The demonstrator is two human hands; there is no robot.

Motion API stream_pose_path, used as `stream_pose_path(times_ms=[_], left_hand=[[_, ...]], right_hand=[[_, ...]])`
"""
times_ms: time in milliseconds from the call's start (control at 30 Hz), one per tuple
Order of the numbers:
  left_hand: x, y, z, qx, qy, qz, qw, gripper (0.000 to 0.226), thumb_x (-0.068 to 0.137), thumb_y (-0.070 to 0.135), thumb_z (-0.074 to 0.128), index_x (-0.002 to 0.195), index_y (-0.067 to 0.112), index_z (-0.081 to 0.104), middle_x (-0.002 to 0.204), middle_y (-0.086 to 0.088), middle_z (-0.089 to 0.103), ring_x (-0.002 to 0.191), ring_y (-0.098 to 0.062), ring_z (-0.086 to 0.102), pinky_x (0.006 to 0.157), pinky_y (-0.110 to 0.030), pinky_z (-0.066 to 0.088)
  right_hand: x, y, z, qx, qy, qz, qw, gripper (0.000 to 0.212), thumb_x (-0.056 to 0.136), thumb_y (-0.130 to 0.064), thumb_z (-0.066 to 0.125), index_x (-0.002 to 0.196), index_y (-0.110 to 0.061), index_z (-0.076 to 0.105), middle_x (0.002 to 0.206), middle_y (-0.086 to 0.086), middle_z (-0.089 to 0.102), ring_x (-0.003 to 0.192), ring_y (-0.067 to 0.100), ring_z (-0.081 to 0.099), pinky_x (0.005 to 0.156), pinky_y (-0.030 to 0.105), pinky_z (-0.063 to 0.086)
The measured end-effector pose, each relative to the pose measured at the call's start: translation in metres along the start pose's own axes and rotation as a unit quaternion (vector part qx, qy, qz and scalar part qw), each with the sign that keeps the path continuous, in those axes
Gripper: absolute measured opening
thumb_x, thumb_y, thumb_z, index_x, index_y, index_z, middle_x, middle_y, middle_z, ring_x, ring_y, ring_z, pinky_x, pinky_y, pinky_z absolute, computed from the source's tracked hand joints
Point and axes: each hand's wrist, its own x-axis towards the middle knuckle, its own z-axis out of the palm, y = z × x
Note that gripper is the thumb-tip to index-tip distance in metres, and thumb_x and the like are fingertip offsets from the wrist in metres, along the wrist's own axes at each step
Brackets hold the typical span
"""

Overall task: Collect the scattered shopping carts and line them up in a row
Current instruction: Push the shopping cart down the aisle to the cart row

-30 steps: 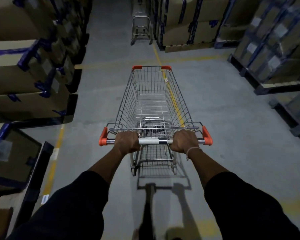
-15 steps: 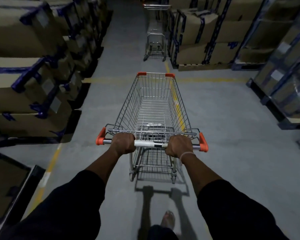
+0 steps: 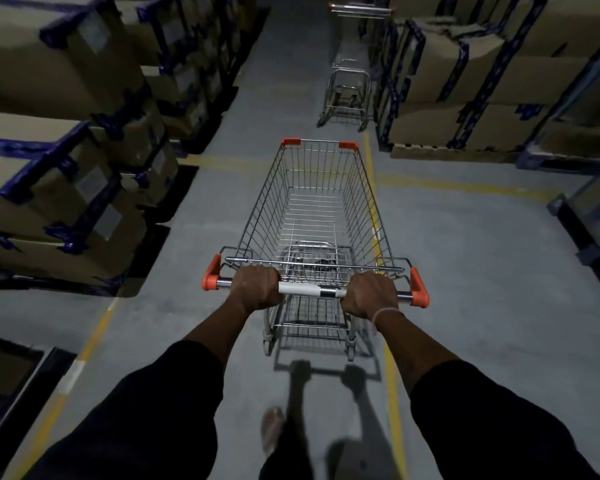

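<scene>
A metal shopping cart (image 3: pixel 317 209) with orange corner caps rolls on the grey floor right in front of me, its basket empty. My left hand (image 3: pixel 258 287) grips the left part of the cart's handle bar (image 3: pixel 312 290). My right hand (image 3: pixel 371 294) grips the right part of the same bar. A second shopping cart (image 3: pixel 347 88) stands further down the aisle, next to the right-hand stack of boxes, its handle near the top of the view.
Stacked cardboard boxes (image 3: pixel 59 140) with blue strapping line the left of the aisle. More boxes on pallets (image 3: pixel 482 98) stand at the right. Yellow floor lines (image 3: pixel 392 393) run along and across the aisle. My foot (image 3: pixel 272 427) shows below the cart.
The cart in my hands has rolled forward down the aisle. The far cart and the box stacks have drawn nearer. Both hands have kept their grip on the handle.
</scene>
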Motion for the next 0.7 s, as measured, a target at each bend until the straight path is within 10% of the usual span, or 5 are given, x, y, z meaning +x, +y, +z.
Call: stream_pose_path(times_ms=[233,400,700], left_hand=[[0.128,-0.048,-0.007,-0.015,0.022,-0.021,0.999,0.037,0.084,0.048,0.059,0.105,0.019,0.069,0.094,-0.005,0.072,0.09,-0.03,0.069,0.069,-0.033,0.043],[0.23,-0.099,-0.003,0.006,0.0,-0.041,0.999,0.035,0.072,0.048,0.071,0.084,0.015,0.071,0.07,-0.005,0.069,0.063,-0.029,0.068,0.055,-0.029,0.043],[0.348,-0.154,-0.016,0.032,-0.075,-0.075,0.994,0.046,0.092,0.055,0.047,0.117,0.018,0.06,0.111,-0.002,0.068,0.102,-0.024,0.065,0.078,-0.033,0.046]], right_hand=[[0.149,0.01,-0.033,0.009,0.003,-0.012,1.0,0.032,0.079,-0.044,0.067,0.096,-0.018,0.072,0.097,0.004,0.074,0.091,0.028,0.07,0.077,0.033,0.053],[0.268,0.012,-0.066,0.005,-0.008,-0.033,0.999,0.033,0.08,-0.045,0.066,0.097,-0.018,0.071,0.099,0.005,0.073,0.093,0.029,0.069,0.08,0.034,0.055],[0.415,0.011,-0.106,-0.014,0.001,-0.078,0.997,0.039,0.082,-0.047,0.066,0.105,-0.017,0.071,0.107,0.008,0.072,0.101,0.031,0.068,0.084,0.035,0.052]])
